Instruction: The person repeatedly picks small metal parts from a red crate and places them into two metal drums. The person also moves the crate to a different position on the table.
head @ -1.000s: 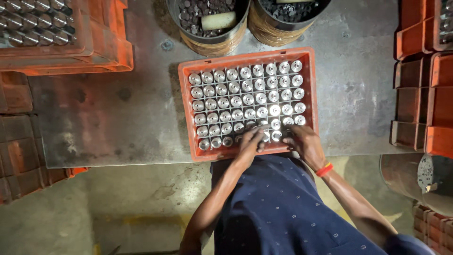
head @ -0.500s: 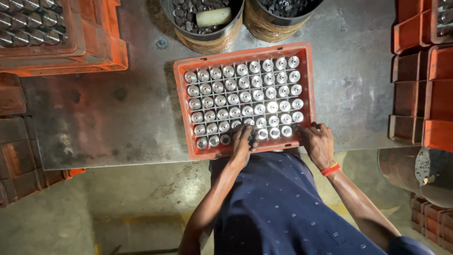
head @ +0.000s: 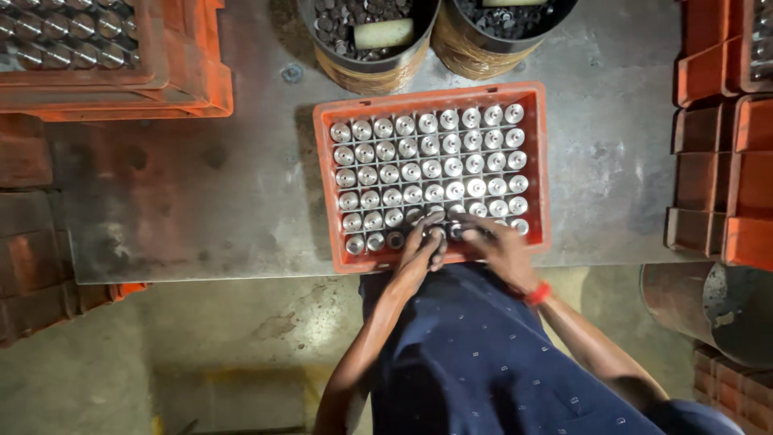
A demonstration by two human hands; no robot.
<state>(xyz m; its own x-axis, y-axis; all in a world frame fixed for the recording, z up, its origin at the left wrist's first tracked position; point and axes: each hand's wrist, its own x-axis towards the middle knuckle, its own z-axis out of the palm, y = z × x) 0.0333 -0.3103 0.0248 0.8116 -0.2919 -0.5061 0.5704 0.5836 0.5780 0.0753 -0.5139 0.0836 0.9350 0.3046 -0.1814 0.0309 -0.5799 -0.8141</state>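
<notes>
Both hands have drawn together since the earlier frame, when the right hand sat apart at the lower right corner of the orange plastic crate [head: 541, 173]; now the left hand [head: 422, 251] and the right hand [head: 493, 246] nearly touch over the crate's bottom row, lower centre of the frame. Upright silvery metal cylinders [head: 431, 169] stand one to a cell, long axes pointing up at the camera, so the near-row pieces lie directly under and just above the fingertips in the picture. Left fingers [head: 435, 234] curl narrowly around what looks like one small cylinder; the right fingers are bent over the cells, but whether they hold anything I cannot tell. One dark, apparently unfilled cell [head: 395, 240] sits just left of the left hand, the nearer one. The crate rests on the grey metal bench [head: 201, 193].
</notes>
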